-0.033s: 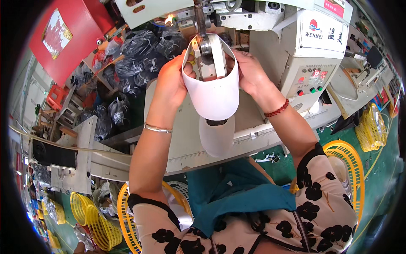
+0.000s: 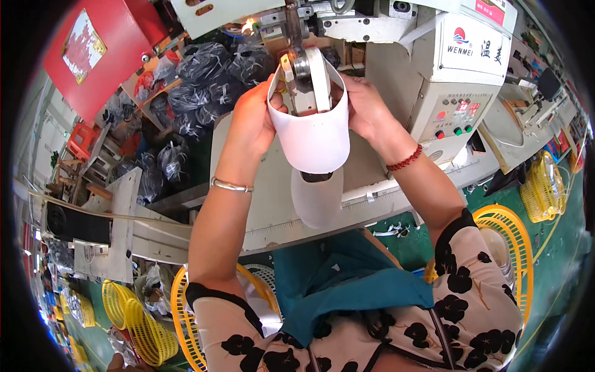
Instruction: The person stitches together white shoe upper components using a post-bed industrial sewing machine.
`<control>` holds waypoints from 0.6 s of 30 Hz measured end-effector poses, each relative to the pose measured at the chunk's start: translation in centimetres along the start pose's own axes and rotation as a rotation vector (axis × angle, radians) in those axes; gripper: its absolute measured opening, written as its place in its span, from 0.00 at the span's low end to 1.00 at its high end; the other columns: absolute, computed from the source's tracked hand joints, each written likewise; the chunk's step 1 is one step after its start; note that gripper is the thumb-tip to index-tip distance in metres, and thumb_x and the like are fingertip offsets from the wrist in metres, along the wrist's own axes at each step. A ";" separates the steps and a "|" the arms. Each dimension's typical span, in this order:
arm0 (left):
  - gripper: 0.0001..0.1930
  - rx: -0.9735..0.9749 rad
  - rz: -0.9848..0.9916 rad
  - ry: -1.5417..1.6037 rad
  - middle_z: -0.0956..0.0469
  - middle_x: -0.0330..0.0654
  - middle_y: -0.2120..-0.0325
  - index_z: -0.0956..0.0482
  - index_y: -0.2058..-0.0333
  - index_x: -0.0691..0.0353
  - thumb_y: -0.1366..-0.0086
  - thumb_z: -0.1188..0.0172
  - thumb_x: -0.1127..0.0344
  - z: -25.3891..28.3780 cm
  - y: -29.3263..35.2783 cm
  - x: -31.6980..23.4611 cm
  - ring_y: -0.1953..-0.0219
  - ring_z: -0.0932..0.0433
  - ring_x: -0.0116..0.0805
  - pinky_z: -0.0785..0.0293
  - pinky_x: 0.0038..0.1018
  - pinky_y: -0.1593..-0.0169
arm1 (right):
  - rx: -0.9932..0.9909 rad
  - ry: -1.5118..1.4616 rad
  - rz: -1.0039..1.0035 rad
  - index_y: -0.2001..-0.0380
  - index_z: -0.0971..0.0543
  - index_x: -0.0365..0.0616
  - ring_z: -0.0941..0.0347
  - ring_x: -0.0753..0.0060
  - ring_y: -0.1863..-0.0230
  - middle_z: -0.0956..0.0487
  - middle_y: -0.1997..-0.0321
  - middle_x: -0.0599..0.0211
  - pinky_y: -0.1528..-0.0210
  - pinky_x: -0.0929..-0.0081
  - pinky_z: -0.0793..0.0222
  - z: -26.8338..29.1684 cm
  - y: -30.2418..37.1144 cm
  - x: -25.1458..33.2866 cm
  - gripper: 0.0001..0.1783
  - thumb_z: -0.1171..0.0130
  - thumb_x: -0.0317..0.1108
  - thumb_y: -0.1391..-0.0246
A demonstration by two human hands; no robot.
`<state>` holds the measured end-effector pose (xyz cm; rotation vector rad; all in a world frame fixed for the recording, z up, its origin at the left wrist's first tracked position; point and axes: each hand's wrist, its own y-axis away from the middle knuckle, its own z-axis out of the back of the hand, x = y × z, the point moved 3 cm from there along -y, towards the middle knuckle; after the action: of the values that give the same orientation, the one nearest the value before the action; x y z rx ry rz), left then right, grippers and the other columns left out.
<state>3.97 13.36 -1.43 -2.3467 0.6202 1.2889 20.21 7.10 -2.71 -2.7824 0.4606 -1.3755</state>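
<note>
Holding a white upper [image 2: 312, 144] by opposite sides, left grip [image 2: 255, 121] and right grip [image 2: 367, 110] curl partway.

I'm viewing a workshop: an industrial machine [image 2: 427, 77] stands just right of the right hand [image 2: 367, 106]. Left of the left hand [image 2: 255, 121] I see heaped black bags [image 2: 201, 65].

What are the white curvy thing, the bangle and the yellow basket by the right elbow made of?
White piece: maybe leather or synthetic; it looks thin, smooth, matte and curved.
Bangle: probably polished metal; it shines silvery.
Yellow basket: likely moulded plastic; evenly coloured, with regular slots.
</note>
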 end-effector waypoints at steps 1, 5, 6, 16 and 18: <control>0.13 -0.089 0.044 -0.036 0.32 0.32 0.84 0.25 0.68 0.61 0.34 0.52 0.59 0.4 0.1 0.6 0.82 0.34 0.22 0.37 0.21 0.78 | 0.000 0.004 -0.012 0.67 0.24 0.43 0.31 0.84 0.75 0.25 0.72 0.72 0.79 0.83 0.38 0.7 0.2 -0.8 0.09 0.51 0.35 0.41; 0.12 -0.025 0.095 -0.057 0.22 0.41 0.67 0.23 0.62 0.63 0.37 0.50 0.62 0.0 0.7 3.6 0.70 0.22 0.28 0.25 0.24 0.70 | -0.004 0.259 -0.084 0.71 0.24 0.42 0.35 0.84 0.85 0.26 0.79 0.73 0.89 0.83 0.47 2.2 0.7 -3.2 0.13 0.56 0.36 0.40; 0.12 -0.053 0.129 -0.067 0.22 0.40 0.68 0.23 0.63 0.62 0.37 0.50 0.62 0.2 0.7 4.3 0.71 0.23 0.28 0.25 0.24 0.70 | -0.067 0.252 -0.057 0.72 0.25 0.42 0.37 0.84 0.88 0.26 0.81 0.73 0.91 0.82 0.49 2.2 1.0 -3.6 0.15 0.58 0.37 0.39; 0.11 0.003 -0.035 -0.097 0.26 0.35 0.82 0.23 0.67 0.59 0.40 0.51 0.60 1.7 0.3 5.2 0.86 0.33 0.19 0.50 0.17 0.87 | -0.120 0.265 -0.075 0.63 0.27 0.37 0.38 0.85 0.86 0.28 0.79 0.72 0.89 0.83 0.48 0.8 3.7 -3.0 0.16 0.60 0.37 0.38; 0.11 0.008 -0.019 0.001 0.26 0.35 0.81 0.24 0.64 0.59 0.40 0.50 0.60 1.0 0.4 4.8 0.85 0.33 0.18 0.50 0.17 0.87 | -0.122 0.276 -0.036 0.57 0.29 0.33 0.26 0.78 0.73 0.23 0.68 0.63 0.72 0.77 0.29 1.3 3.8 -2.6 0.15 0.58 0.32 0.40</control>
<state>5.32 12.64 -6.12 -2.3408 0.6005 1.2750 18.72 3.96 -6.03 -2.7130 0.5167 -1.8106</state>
